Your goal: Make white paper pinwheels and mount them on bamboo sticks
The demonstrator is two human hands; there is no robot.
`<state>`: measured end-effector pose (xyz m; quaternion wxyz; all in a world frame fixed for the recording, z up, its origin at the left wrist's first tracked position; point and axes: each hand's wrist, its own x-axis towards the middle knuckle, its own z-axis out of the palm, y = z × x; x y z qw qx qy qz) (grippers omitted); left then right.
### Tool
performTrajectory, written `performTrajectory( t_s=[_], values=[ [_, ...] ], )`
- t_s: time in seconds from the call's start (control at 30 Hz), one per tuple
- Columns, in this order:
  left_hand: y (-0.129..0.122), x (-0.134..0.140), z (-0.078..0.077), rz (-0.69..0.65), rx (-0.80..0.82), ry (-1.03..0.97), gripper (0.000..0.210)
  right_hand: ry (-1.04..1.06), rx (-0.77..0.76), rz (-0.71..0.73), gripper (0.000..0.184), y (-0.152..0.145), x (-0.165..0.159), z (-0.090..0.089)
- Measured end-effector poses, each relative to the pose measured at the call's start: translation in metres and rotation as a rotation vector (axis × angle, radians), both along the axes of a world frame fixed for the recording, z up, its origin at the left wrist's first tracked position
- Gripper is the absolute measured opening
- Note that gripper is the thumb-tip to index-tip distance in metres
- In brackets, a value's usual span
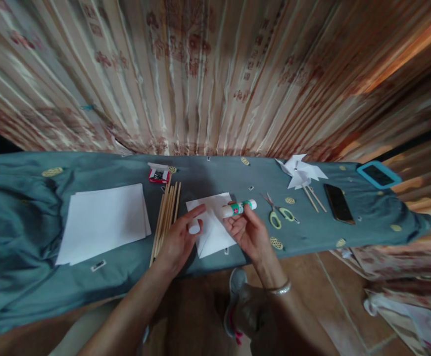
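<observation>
A glue stick (239, 208) with a green and white label is held between the thumb and fingers of my right hand (250, 232). Its white cap (194, 229) sits in my left hand (180, 241), whose index finger stretches out over the paper. Beneath both hands lies a square of white paper (215, 235) with fold lines. Just left of it, a bundle of thin wooden sticks (166, 212) rests on the cloth. Scissors with pale green handles (275, 217) lie spread apart to the right of my right hand.
A stack of white sheets (102, 222) lies at the left. Behind the sticks is a small red box (159, 174) of metal pieces. At the right are white paper pinwheels (300, 172) on sticks, a dark phone (338, 203) and a blue-framed device (378, 175). A curtain (208, 79) hangs behind.
</observation>
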<state>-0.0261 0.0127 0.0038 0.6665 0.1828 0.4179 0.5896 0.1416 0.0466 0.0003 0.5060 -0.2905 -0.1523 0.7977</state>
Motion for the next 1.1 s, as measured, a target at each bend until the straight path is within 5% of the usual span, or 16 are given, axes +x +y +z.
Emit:
performTrajectory(
  t_s=[0.6, 0.93, 1.1],
  values=[
    [-0.009, -0.01, 0.008, 0.045, -0.013, -0.042, 0.029, -0.043, 0.01, -0.027, 0.019, -0.013, -0.019, 0.005],
    [-0.023, -0.017, -0.001, -0.001, 0.331, 0.691, 0.034, -0.061, 0.064, 0.02, 0.017, -0.022, -0.022, 0.009],
    [-0.025, -0.022, -0.002, -0.002, 0.334, 0.906, 0.039, -0.097, 0.072, 0.034, 0.02, -0.024, -0.026, 0.006]
  ],
)
